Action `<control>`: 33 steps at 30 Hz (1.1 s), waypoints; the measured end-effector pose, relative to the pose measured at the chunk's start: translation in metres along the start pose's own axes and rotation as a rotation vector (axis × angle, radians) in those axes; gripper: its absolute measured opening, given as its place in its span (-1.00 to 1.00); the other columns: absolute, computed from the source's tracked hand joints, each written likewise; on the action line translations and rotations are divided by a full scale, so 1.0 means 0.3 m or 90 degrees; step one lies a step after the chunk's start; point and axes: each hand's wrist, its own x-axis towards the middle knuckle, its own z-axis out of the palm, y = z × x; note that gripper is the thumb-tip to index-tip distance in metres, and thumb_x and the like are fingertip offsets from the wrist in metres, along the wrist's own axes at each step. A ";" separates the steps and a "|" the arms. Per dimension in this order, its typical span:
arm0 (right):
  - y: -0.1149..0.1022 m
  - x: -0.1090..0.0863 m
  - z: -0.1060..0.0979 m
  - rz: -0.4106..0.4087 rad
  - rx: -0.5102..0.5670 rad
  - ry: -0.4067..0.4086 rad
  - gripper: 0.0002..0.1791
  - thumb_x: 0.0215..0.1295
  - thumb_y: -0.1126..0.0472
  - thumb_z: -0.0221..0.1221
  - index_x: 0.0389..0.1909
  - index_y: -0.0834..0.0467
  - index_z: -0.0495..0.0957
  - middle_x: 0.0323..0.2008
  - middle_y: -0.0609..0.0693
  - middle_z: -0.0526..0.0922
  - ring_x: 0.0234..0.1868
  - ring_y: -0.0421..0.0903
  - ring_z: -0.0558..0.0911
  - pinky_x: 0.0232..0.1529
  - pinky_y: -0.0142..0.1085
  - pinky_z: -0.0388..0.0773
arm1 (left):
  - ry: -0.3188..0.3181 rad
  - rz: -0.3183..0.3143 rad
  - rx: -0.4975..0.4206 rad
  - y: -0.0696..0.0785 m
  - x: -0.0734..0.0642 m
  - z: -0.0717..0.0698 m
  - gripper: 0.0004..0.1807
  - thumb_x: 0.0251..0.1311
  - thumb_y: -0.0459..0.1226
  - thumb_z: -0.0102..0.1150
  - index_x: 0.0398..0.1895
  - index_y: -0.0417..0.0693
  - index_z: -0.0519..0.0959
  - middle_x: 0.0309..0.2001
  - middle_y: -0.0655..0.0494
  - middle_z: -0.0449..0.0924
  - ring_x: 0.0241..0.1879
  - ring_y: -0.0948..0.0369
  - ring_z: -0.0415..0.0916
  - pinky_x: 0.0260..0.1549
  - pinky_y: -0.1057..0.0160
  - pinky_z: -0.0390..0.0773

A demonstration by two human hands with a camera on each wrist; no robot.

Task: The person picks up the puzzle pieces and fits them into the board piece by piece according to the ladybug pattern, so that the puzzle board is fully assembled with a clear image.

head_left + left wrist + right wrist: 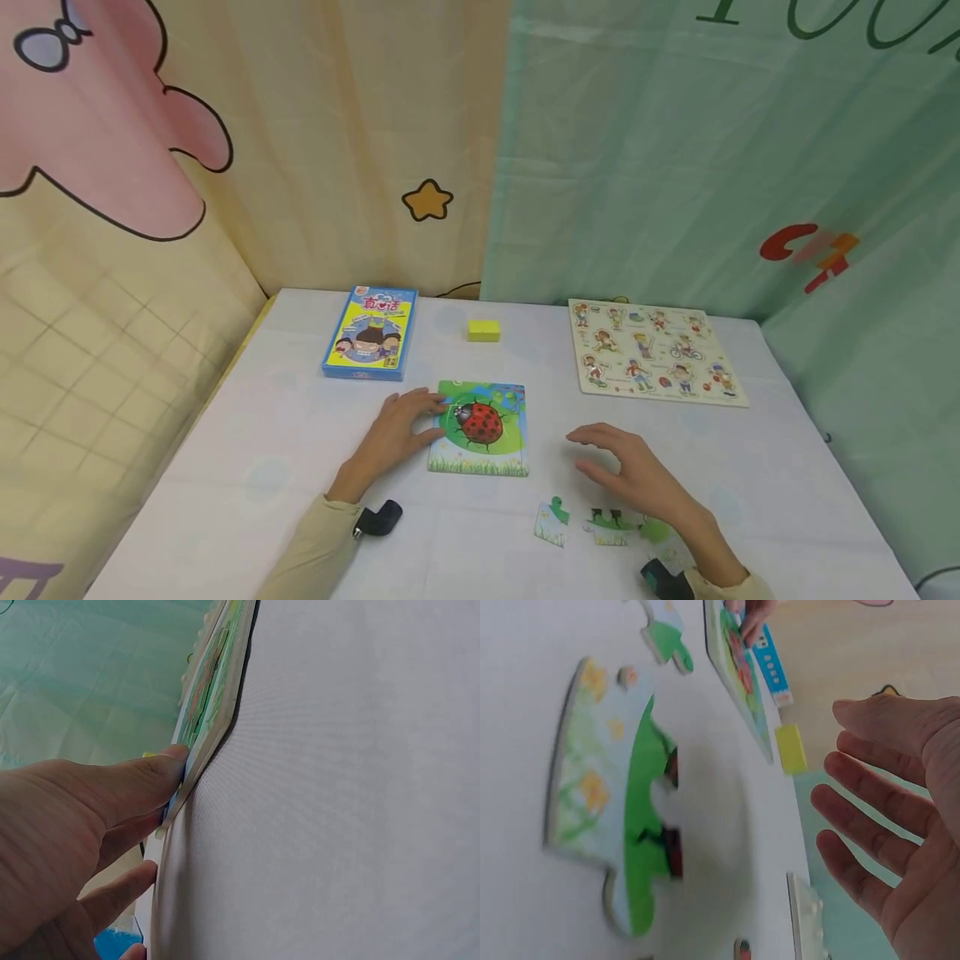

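A square ladybug puzzle board (pixel 482 457) lies flat mid-table, green with a grass strip along its near side. My left hand (pixel 397 427) rests at its left edge, thumb and fingers extended. The left wrist view shows that thumb (pixel 161 771) against the edge of the board (pixel 214 724). To the right, my right hand (pixel 641 471) hovers with fingers spread and holds nothing. Below it lie loose puzzle pieces: a flowery one with a green knob (pixel 552 523), a green one with dark spots (pixel 604 780), and a green piece (pixel 655 530) partly hidden by the wrist.
A blue and yellow card box (pixel 369 333) stands behind the board on the left. Near the back edge sits a small yellow block (pixel 483 331). A pale board with cartoon figures (pixel 656 352) lies back right. Curtains (pixel 637 167) hang behind the white table (pixel 247 467).
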 end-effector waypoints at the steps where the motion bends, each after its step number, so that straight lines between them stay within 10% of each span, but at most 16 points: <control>1: 0.013 -0.019 -0.006 0.016 -0.002 0.005 -0.61 0.22 0.22 0.39 0.08 0.03 0.65 0.06 -0.19 0.68 0.05 -0.14 0.67 -0.02 -0.17 0.69 | -0.001 0.000 0.000 0.001 -0.001 -0.001 -0.56 0.19 -0.16 0.40 0.14 -0.04 0.64 0.30 0.08 0.55 0.47 -0.03 0.24 0.49 -0.26 0.01; 16: 0.157 -0.170 -0.100 0.186 -0.071 -0.027 -0.42 -0.02 0.05 0.53 0.09 0.02 0.66 0.16 0.05 0.57 0.21 0.17 0.49 0.19 0.19 0.45 | 0.001 -0.007 0.005 -0.002 0.000 0.003 -0.56 0.19 -0.15 0.40 0.15 -0.01 0.63 0.31 0.11 0.54 0.48 -0.02 0.24 0.50 -0.27 -0.02; 33: 0.166 -0.195 -0.093 0.172 -0.103 -0.028 -0.55 0.01 0.12 0.50 -0.01 0.00 0.70 0.03 -0.05 0.65 0.12 0.14 0.58 0.14 0.15 0.51 | 0.004 0.003 0.009 0.002 -0.003 0.000 -0.56 0.19 -0.16 0.40 0.15 -0.04 0.64 0.30 0.08 0.55 0.47 -0.03 0.25 0.49 -0.27 0.01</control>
